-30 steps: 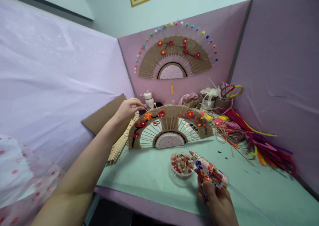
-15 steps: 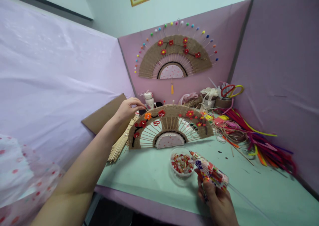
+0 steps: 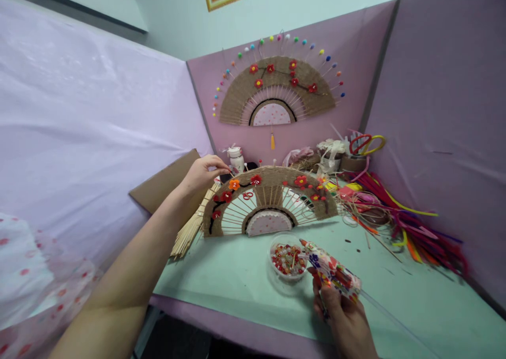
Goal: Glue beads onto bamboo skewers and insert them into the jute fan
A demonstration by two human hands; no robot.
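A woven fan (image 3: pixel 276 176) with red and orange flowers stands upright on the table. My left hand (image 3: pixel 203 172) reaches to its upper left edge, thumb and fingers pinched together at a stick tip; whatever small thing lies between them is hidden. A few other stick tips along the top carry red or white beads. My right hand (image 3: pixel 346 317) grips a flower-patterned glue gun (image 3: pixel 332 268), with a clear glue stick (image 3: pixel 389 311) trailing from its back. The gun's nozzle points left, over the rim of a clear round tub (image 3: pixel 272 267) of red, white and amber beads.
Behind hangs a finished-looking fan (image 3: pixel 276 74) with coloured pompoms. Thin sticks (image 3: pixel 187 238) and a brown board (image 3: pixel 166 182) lie at left. Pipe cleaners (image 3: pixel 427 238), twine (image 3: pixel 367 211) and scissors (image 3: pixel 366 144) crowd the right. A white bottle (image 3: pixel 236 158) stands at the back.
Almost nothing differs. The view has shifted very slightly; both hands, the glue gun and the fan keep their places.
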